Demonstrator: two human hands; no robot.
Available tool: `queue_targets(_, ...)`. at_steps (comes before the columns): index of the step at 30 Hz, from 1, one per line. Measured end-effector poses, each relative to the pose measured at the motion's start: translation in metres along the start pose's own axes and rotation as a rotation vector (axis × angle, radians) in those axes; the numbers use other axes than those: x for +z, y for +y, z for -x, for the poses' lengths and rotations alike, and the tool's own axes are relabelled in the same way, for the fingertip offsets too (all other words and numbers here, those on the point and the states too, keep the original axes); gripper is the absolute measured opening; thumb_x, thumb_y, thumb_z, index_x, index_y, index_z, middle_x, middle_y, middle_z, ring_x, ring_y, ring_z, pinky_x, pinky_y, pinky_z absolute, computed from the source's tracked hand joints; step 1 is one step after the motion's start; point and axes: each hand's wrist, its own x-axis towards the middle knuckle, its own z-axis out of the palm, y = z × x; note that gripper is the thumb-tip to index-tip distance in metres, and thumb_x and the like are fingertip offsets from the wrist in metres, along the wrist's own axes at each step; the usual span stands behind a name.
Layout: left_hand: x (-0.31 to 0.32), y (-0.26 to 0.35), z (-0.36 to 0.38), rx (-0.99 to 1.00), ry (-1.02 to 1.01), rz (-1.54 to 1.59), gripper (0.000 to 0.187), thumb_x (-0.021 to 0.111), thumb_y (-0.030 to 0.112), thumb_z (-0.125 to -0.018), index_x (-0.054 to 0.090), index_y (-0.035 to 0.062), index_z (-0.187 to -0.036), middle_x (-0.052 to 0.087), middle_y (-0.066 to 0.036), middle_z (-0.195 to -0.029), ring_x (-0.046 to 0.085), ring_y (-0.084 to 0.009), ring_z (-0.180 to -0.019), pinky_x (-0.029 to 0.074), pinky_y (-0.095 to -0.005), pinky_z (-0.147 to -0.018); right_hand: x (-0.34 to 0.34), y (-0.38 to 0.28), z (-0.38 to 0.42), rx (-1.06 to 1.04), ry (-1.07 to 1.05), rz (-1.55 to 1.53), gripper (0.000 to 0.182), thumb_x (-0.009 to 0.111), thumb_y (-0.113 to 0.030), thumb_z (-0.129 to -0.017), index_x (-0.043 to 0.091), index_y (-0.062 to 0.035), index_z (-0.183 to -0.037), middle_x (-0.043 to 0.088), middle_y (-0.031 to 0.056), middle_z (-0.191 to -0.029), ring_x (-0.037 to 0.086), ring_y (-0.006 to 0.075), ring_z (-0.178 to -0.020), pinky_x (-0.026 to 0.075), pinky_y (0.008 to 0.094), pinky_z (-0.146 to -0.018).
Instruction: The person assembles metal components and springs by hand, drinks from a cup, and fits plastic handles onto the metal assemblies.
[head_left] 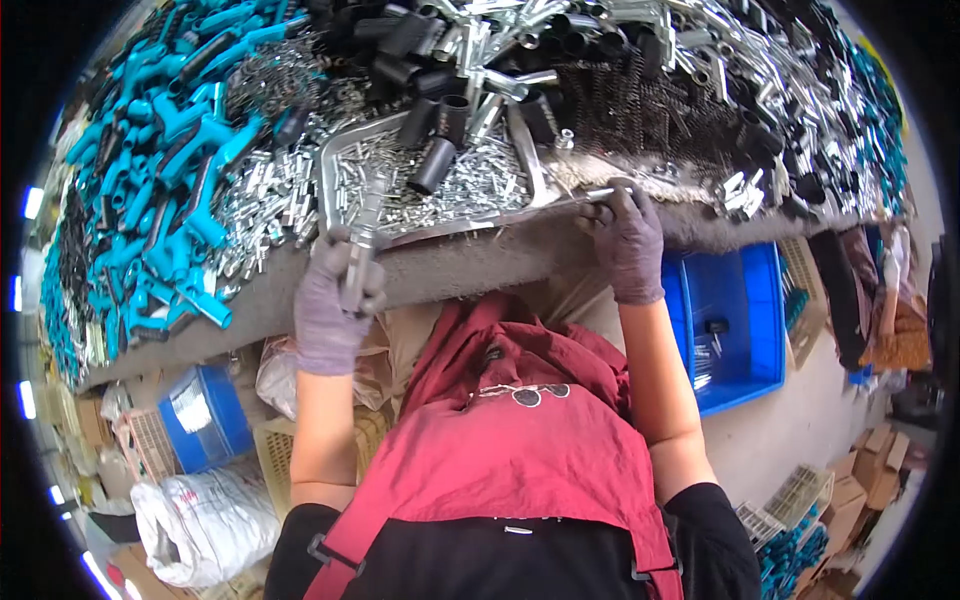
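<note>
The left hand (338, 300) is wrapping over the metal piece (358, 268), so its middle is hiding, and its upper end is blurring into the tray (330, 185). The right hand's fingers are covering one end of the thin rod (598, 192), lol. Black tubes (434, 165) are blocking part of the tray's far rim, and the pins (480, 187) are looking way too tiny to make out individually. The picture's top edge is chopping off the silver tubes (700, 75), while the bench (450, 262) is hiding part of the blue bin (750, 330).

A white sack (205, 525) is placed beside a labelled blue bin (233, 410); cardboard boxes (878, 468) are piled at lower right.
</note>
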Motion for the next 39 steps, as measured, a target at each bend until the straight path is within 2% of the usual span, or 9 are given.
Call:
queue_targets(2,0.023,-0.019,0.002,-0.016,0.001,-0.03,0.025,0.062,0.019,-0.083,0.048,0.0121,-0.104,0.058,-0.014,-0.099,0.047,-0.0135,-0.057,0.041,-0.0223,-0.041,0.01,-0.011,0.003,0.108,0.057,-0.178,0.021,0.052,-0.009,-0.09,0.051,-0.0027,-0.11,0.054,0.0079,-0.087,0.061,0.0175,-0.076,0.055,0.0321,-0.066)
queue_targets(4,0.039,-0.036,0.003,-0.018,0.033,-0.396,0.024,0.06,0.02,-0.085,0.046,0.0114,-0.102,0.057,-0.013,-0.09,0.052,-0.0108,-0.058,0.041,-0.0199,-0.041,0.006,-0.012,0.001,0.107,0.062,-0.18,0.021,0.054,-0.01,-0.09,0.052,-0.0027,-0.109,0.054,0.007,-0.085,0.061,0.0173,-0.075,0.054,0.0316,-0.065)
queue_targets(5,0.043,-0.042,0.001,-0.017,0.038,-0.398,0.024,0.06,0.02,-0.085,0.046,0.0114,-0.102,0.057,-0.013,-0.09,0.052,-0.0108,-0.058,0.041,-0.0199,-0.041,0.005,-0.012,0.0,0.109,0.057,-0.179,0.021,0.055,-0.012,-0.09,0.052,-0.0028,-0.109,0.055,0.0062,-0.084,0.061,0.0172,-0.075,0.053,0.031,-0.064)
queue_targets(7,0.047,-0.053,-0.004,-0.033,-0.03,-0.673,0.034,0.06,0.02,-0.085,0.045,0.0074,-0.113,0.055,-0.007,-0.085,0.049,-0.0081,-0.058,0.041,-0.0186,-0.042,0.003,-0.023,0.0,0.136,0.13,-0.171,0.02,0.055,-0.014,-0.09,0.052,-0.0033,-0.107,0.056,0.0072,-0.084,0.061,0.0184,-0.072,0.054,0.0313,-0.062)
queue_targets(11,0.063,-0.055,0.0,-0.019,-0.233,-0.509,0.053,0.058,0.024,-0.087,0.041,0.0022,-0.132,0.051,0.002,-0.071,0.046,-0.0051,-0.056,0.039,-0.0171,-0.043,-0.011,-0.057,0.003,0.055,0.133,-0.171,0.02,0.056,-0.017,-0.091,0.054,-0.0033,-0.105,0.059,0.0092,-0.082,0.063,0.0196,-0.07,0.054,0.0299,-0.058)
queue_targets(15,0.065,-0.059,0.001,-0.152,-0.187,-0.645,0.038,0.06,0.028,-0.087,0.057,0.0018,-0.115,0.05,0.003,-0.071,0.045,-0.0025,-0.055,0.037,-0.0165,-0.045,-0.007,-0.091,0.012,0.017,0.055,-0.114,0.021,0.055,-0.02,-0.091,0.054,-0.0033,-0.105,0.062,0.0114,-0.087,0.065,0.02,-0.072,0.056,0.0306,-0.059)
queue_targets(19,0.06,-0.064,-0.003,-0.171,-0.248,-0.639,0.047,0.063,0.036,-0.085,0.054,0.0012,-0.115,0.056,0.0,-0.075,0.049,-0.004,-0.055,0.036,-0.0162,-0.043,0.005,-0.097,0.016,0.001,0.005,-0.019,0.021,0.054,-0.018,-0.092,0.054,-0.0019,-0.105,0.062,0.0124,-0.089,0.066,0.02,-0.074,0.056,0.0317,-0.061)
queue_targets(27,0.059,-0.062,0.005,-0.198,-0.22,-0.712,0.036,0.062,0.026,-0.087,0.058,0.0008,-0.111,0.057,0.002,-0.076,0.046,-0.0021,-0.054,0.038,-0.0169,-0.047,0.021,-0.093,0.022,0.072,-0.101,0.064,0.023,0.054,-0.016,-0.091,0.053,-0.001,-0.109,0.062,0.0123,-0.087,0.065,0.0199,-0.074,0.056,0.0345,-0.062)
queue_targets(39,0.055,-0.056,0.009,-0.214,-0.262,-0.664,0.033,0.062,0.027,-0.087,0.06,0.0023,-0.109,0.053,0.004,-0.072,0.045,-0.002,-0.057,0.036,-0.0171,-0.049,0.022,-0.091,0.021,0.105,-0.103,0.065,0.023,0.055,-0.017,-0.091,0.053,-0.0019,-0.108,0.063,0.0129,-0.087,0.065,0.0201,-0.073,0.056,0.0336,-0.062)
